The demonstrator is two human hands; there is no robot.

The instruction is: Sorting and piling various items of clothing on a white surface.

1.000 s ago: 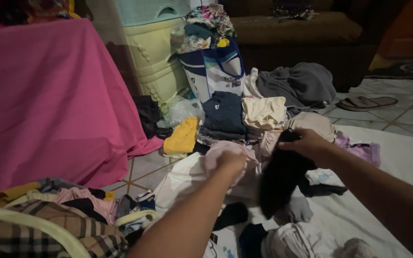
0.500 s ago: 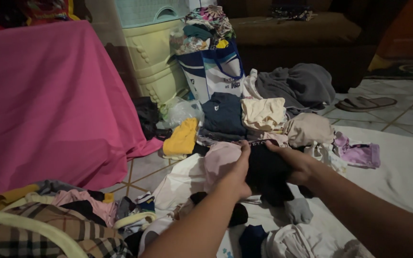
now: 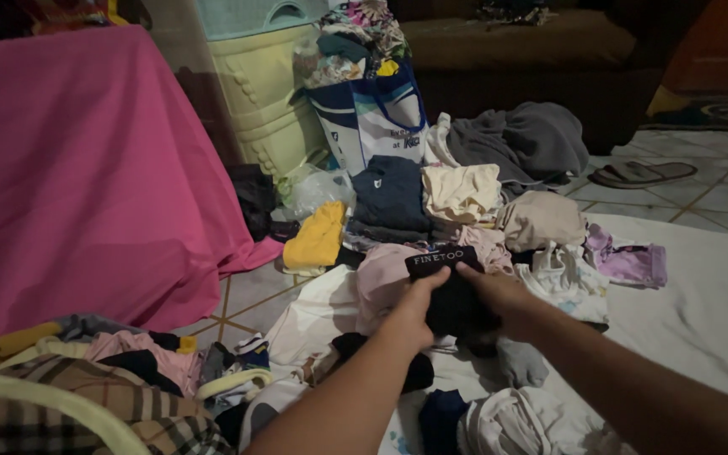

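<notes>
Small black fabric garment with banded waistband (image 3: 452, 291): gripped at both edges, left hand (image 3: 410, 312), right hand (image 3: 499, 295), fingers clenched; above crowded clothing pile. Bare white sheet (image 3: 701, 312) rightward; pink cloth (image 3: 77, 168) leftward.

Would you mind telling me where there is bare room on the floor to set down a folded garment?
The white sheet lies bare to the right of the lilac garment. A strip of floor tiles shows between the pink cloth and the yellow garment. Around the left hand and right hand, holding a black garment, clothes crowd together.
</notes>
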